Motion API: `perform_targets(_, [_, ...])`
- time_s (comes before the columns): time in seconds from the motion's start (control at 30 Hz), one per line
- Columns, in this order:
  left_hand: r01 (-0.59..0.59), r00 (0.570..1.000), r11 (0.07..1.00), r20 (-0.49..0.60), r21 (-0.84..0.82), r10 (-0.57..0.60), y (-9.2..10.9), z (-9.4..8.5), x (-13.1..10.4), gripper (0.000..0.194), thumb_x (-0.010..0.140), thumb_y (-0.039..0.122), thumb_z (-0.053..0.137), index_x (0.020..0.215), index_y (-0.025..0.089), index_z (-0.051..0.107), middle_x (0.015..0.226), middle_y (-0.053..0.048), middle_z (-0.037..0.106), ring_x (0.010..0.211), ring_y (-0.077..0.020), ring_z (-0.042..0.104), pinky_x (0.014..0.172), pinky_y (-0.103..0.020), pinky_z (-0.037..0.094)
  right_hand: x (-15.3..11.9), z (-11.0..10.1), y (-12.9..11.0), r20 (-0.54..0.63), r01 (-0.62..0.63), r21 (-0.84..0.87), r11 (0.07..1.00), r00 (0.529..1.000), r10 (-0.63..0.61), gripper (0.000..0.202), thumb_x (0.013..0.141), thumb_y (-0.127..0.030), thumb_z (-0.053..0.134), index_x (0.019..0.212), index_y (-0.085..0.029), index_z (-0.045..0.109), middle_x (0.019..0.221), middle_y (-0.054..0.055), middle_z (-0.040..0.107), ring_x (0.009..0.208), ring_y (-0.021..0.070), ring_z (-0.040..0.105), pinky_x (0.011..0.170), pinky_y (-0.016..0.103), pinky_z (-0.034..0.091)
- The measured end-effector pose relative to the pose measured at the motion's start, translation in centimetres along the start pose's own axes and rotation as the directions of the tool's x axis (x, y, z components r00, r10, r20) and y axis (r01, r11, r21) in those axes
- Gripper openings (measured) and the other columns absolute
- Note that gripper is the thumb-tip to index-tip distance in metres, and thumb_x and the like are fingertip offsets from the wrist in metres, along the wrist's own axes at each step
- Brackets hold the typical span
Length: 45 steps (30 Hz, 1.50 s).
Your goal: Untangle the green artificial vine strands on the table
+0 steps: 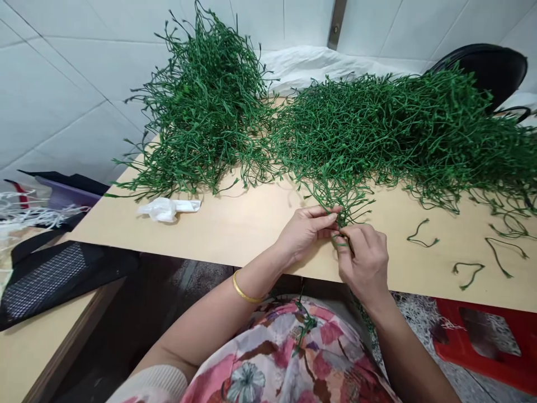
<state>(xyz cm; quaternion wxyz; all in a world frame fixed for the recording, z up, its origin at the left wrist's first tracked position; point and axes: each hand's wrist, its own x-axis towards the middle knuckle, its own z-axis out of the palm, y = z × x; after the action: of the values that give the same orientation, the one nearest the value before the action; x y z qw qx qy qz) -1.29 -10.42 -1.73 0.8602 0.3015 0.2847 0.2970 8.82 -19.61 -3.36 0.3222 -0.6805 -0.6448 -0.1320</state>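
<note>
Both hands meet near the table's front edge over a bunch of green cords point(348, 196) with knotted ends. My left hand point(308, 229) pinches the bunch between thumb and fingers. Close against it, my right hand point(366, 257) is closed on a green cord point(340, 244) that crosses its thumb; the far end of that cord is hidden by the fingers. Just beyond the hands lies a wide heap of the same green cords point(369, 129), and a taller pile point(210, 95) rises to the left.
Loose cords point(423, 234) lie on the table point(235, 235) at right. A crumpled white plastic piece point(163, 210) sits left of my hands. A black bag point(490, 70) stands at the back right. Under the table edge is a red stool point(448, 336); black mesh fabric point(50, 277) lies at lower left.
</note>
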Motion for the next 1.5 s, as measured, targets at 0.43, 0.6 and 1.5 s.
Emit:
perform_targets(0.43, [-0.072, 0.994, 0.987, -0.074, 0.141, 0.083, 1.0, 1.4, 0.7, 0.007, 0.072, 0.011, 0.06, 0.079, 0.01, 0.059, 0.06, -0.005, 0.062, 0.054, -0.0102, 0.059, 0.054, -0.021, 0.046, 2.3, -0.4, 1.8, 0.335, -0.539, 0.813, 0.221, 0.743, 0.58, 0.018, 0.075, -0.032, 0.061, 0.079, -0.019, 0.05, 0.057, -0.005, 0.054, 0.047, 0.0068, 0.047, 0.045, 0.018, 0.038])
perform_targets(0.6, [0.052, 0.996, 0.969, -0.082, 0.243, -0.033, 2.6, 2.1, 2.6, 0.011, 0.073, 0.001, 0.052, 0.076, 0.01, 0.057, 0.054, -0.003, 0.058, 0.049, -0.0094, 0.057, 0.049, -0.019, 0.045, 1.5, 0.3, 1.9, 0.144, -0.423, 0.678, 0.601, 0.879, 0.455, 0.012, 0.079, -0.029, 0.056, 0.078, -0.017, 0.055, 0.084, 0.003, 0.06, 0.081, 0.0144, 0.056, 0.073, 0.03, 0.045])
perform_targets(1.5, [0.13, 0.964, 0.989, 0.222, 0.076, -0.144, 2.7, 0.0, 4.4, 0.014, 0.06, 0.006, 0.061, 0.061, 0.013, 0.049, 0.045, 0.003, 0.047, 0.038, -0.0035, 0.039, 0.039, -0.015, 0.023, 1.7, 0.4, 1.7, 0.102, -0.449, 0.682, 0.578, 0.841, 0.532, 0.019, 0.079, -0.026, 0.053, 0.096, -0.019, 0.058, 0.098, 0.006, 0.058, 0.091, 0.017, 0.055, 0.079, 0.032, 0.045])
